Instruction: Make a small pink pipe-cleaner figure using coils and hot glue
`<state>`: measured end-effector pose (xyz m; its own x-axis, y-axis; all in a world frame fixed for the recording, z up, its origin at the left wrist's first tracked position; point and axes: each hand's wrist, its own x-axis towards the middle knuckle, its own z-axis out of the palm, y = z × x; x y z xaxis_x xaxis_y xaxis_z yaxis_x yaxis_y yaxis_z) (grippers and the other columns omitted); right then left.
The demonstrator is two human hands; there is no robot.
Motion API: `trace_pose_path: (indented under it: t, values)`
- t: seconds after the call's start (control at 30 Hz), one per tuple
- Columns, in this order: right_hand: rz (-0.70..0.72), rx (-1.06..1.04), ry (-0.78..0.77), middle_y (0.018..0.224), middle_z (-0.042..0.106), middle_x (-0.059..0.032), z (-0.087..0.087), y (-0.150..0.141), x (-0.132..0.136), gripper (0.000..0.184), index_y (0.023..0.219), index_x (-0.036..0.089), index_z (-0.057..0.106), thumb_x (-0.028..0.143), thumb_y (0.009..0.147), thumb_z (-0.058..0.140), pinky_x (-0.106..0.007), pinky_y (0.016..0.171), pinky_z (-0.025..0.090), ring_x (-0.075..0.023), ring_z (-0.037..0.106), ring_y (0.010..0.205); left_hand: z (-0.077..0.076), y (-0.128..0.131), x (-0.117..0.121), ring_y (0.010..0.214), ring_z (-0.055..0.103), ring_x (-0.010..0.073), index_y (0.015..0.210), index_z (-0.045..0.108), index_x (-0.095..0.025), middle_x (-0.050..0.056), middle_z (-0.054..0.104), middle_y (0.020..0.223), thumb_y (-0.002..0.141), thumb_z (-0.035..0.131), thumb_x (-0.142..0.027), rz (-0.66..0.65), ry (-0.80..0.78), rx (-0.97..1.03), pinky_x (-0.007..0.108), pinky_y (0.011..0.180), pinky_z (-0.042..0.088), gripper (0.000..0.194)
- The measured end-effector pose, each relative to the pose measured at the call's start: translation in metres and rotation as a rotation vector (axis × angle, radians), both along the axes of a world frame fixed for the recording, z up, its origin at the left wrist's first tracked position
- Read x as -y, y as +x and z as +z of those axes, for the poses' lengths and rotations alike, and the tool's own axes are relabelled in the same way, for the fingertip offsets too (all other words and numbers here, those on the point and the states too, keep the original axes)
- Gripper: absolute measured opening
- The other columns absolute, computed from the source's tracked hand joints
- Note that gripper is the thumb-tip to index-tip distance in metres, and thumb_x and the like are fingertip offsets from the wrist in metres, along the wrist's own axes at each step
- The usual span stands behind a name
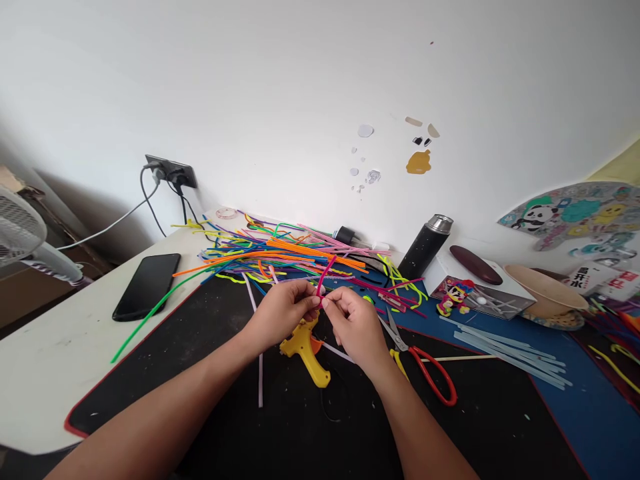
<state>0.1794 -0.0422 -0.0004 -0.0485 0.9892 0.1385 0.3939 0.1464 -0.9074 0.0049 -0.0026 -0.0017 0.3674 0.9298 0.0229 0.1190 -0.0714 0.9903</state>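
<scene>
My left hand [285, 308] and my right hand [354, 323] meet above the black mat [200, 373], fingers pinched together on a pink pipe cleaner [325, 273] that curves up from between them. A yellow glue gun [306, 347] lies on the mat right under the hands. Behind them spreads a pile of coloured pipe cleaners [280, 257]. Red-handled scissors [425, 363] rest just right of my right hand.
A black phone [147, 285] lies on the white desk at left. A black flask [425, 248], a bundle of clear glue sticks [510, 350], a wooden bowl [545, 288] and a small figure [453, 297] sit at right. Cables hang from a wall socket [170, 173]. A fan [25, 240] stands far left.
</scene>
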Motion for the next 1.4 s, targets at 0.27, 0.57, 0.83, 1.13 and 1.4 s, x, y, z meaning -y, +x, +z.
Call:
trace_pose_path:
  t: [0.27,0.57,0.83,1.13,1.4]
  values:
    - [0.023,-0.177,-0.051,0.052,0.051,0.0076,-0.0008,-0.0001,-0.0029,0.033,0.093,0.021,0.062,0.053,0.094,0.063,-0.023,0.043,0.037,-0.0115,0.047,0.039,0.0000,0.0018,0.0003,0.066,0.068,0.0173,0.079,0.069,-0.018,0.000,0.068,0.070,0.077,0.081,-0.052,0.049,-0.038,0.146,0.028,0.067,0.056,0.037]
    - [-0.022,-0.088,-0.030,0.050,0.050,0.0085,-0.0026,-0.0020,-0.0021,0.030,0.088,0.022,0.060,0.052,0.093,0.062,-0.023,0.039,0.032,-0.0108,0.044,0.035,-0.0011,0.0012,-0.0032,0.067,0.067,0.0164,0.076,0.071,-0.017,0.001,0.070,0.070,0.067,0.089,-0.053,-0.017,-0.162,0.257,0.029,0.069,0.057,0.042]
    - [-0.033,-0.124,-0.017,0.047,0.048,0.0088,-0.0004,0.0001,-0.0012,0.029,0.087,0.021,0.061,0.049,0.094,0.062,-0.023,0.040,0.031,-0.0101,0.042,0.035,0.0020,-0.0049,-0.0077,0.065,0.067,0.0151,0.077,0.076,-0.016,0.002,0.072,0.067,0.067,0.092,-0.047,-0.076,-0.218,0.239,0.026,0.065,0.056,0.036]
    - [-0.015,-0.127,-0.035,0.047,0.046,0.0097,0.0007,-0.0034,0.0003,0.026,0.084,0.022,0.058,0.047,0.093,0.062,-0.023,0.038,0.030,-0.0101,0.040,0.034,0.0004,-0.0030,-0.0070,0.065,0.066,0.0148,0.080,0.075,-0.015,0.002,0.071,0.068,0.071,0.088,-0.050,-0.050,-0.124,0.239,0.026,0.063,0.055,0.038]
    - [0.018,-0.125,-0.052,0.052,0.048,0.0088,-0.0043,-0.0028,-0.0021,0.025,0.086,0.022,0.059,0.045,0.095,0.060,-0.022,0.038,0.030,-0.0095,0.042,0.035,-0.0029,-0.0067,-0.0069,0.065,0.067,0.0152,0.082,0.073,-0.015,0.002,0.071,0.070,0.081,0.079,-0.052,-0.054,-0.065,0.139,0.026,0.063,0.055,0.037]
